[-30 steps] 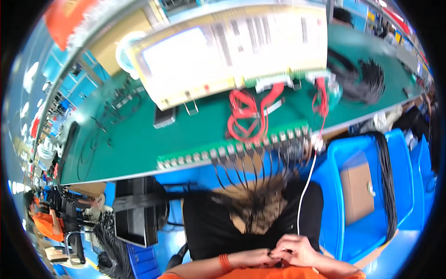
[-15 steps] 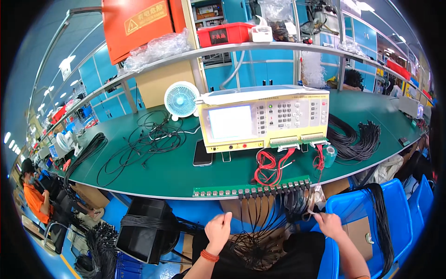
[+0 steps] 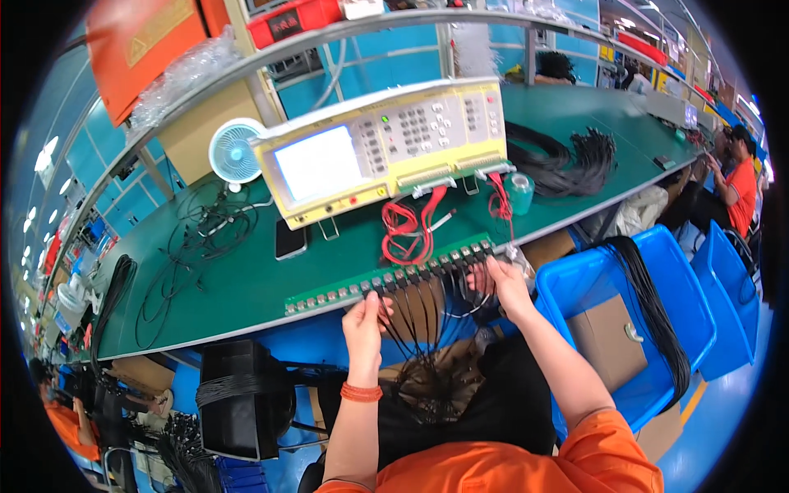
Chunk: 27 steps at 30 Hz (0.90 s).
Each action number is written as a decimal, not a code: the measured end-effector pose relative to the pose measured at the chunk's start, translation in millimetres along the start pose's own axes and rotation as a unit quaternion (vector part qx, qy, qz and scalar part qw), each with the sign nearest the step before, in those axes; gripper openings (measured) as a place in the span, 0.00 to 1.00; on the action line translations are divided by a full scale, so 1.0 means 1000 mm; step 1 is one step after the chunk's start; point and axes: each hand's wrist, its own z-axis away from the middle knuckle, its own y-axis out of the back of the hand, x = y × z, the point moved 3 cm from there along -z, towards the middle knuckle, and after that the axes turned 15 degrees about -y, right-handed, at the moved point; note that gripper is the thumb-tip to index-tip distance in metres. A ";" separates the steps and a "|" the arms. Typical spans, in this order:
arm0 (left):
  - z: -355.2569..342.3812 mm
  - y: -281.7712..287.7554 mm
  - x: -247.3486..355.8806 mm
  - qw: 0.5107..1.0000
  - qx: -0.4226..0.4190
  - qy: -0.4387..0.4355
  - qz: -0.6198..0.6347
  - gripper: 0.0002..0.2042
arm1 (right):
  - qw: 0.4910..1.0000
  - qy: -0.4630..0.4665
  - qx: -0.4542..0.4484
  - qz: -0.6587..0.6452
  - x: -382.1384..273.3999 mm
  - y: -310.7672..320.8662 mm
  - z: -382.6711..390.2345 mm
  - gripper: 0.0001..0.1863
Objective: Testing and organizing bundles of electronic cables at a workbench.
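A long green connector board (image 3: 314, 304) lies along the near edge of the green table. Black cables (image 3: 421, 316) are plugged into its right part and hang down over my lap, while the sockets at its left end are bare. My left hand (image 3: 362, 333) pinches a black cable plug at the leftmost of the plugged sockets. Over at the board's right end, my right hand (image 3: 508, 287) closes its fingers round a black cable plug; part of that grip is hidden. Behind the board stands a yellow bench tester (image 3: 386, 156), with red wires (image 3: 403, 230) running down from it.
A small white fan (image 3: 237, 151), a phone (image 3: 290, 240) and tangled cables lie left of the tester. To its right are a black cable bundle (image 3: 567, 164) and a green tape roll (image 3: 519, 194). Blue bins (image 3: 616, 279) stand at right, a black bin (image 3: 238, 403) at left.
Both hands have moved up and forward from above my lap to the connector board, and their fingers have closed on cable plugs. The head view has shifted and tilted.
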 end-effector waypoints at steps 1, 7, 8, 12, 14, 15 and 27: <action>0.000 -0.001 -0.001 1.000 0.000 0.012 -0.001 0.16 | 1.000 0.006 -0.008 0.013 -0.001 -0.001 -0.001 0.22; 0.001 0.000 -0.004 1.000 -0.011 -0.011 -0.011 0.17 | 1.000 -0.004 -0.013 0.009 0.002 0.003 -0.002 0.25; 0.002 0.001 -0.005 0.999 -0.030 -0.033 -0.028 0.18 | 1.000 -0.017 -0.012 0.017 0.005 0.003 -0.001 0.26; 0.014 0.002 -0.017 0.999 -0.040 -0.031 0.000 0.19 | 0.998 -0.023 -0.050 -0.001 0.020 0.001 0.012 0.28; 0.021 0.002 -0.023 0.999 -0.034 -0.023 -0.015 0.19 | 0.998 -0.048 -0.035 0.000 0.029 0.000 0.018 0.28; 0.024 0.002 -0.025 0.999 -0.032 -0.032 -0.026 0.18 | 0.998 -0.052 -0.031 -0.003 0.032 0.001 0.020 0.27; 0.036 0.019 -0.038 0.999 -0.008 -0.034 -0.035 0.13 | 0.997 0.013 0.046 0.053 0.059 0.026 0.032 0.15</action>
